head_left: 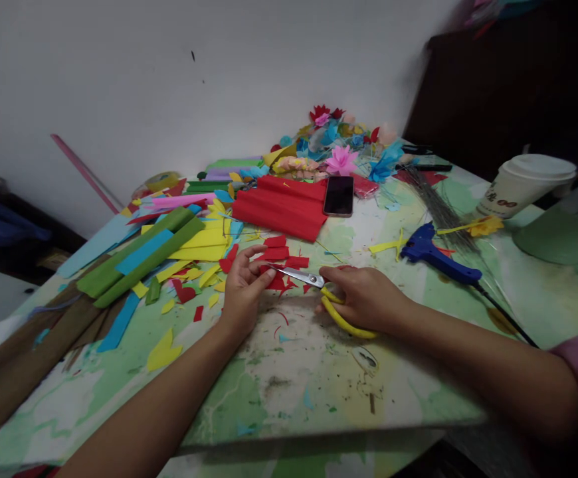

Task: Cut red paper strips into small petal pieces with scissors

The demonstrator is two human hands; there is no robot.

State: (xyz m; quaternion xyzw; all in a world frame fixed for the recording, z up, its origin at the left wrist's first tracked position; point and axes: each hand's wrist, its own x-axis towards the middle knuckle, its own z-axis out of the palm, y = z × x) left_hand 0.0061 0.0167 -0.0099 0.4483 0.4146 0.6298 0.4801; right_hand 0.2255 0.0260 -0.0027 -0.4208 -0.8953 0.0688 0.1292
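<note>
My right hand is closed around the yellow handles of a pair of scissors, whose silver blades point left towards my left hand. My left hand is curled, its fingers pinching a small red paper piece at the blade tips. Both hands rest low over the table, amid red paper scraps lying just beyond the fingers.
Folded red crepe paper and a black phone lie behind the hands. Green, yellow and blue paper strips fill the left. A blue glue gun, wire stems, a paper cup and finished paper flowers sit to the right and back.
</note>
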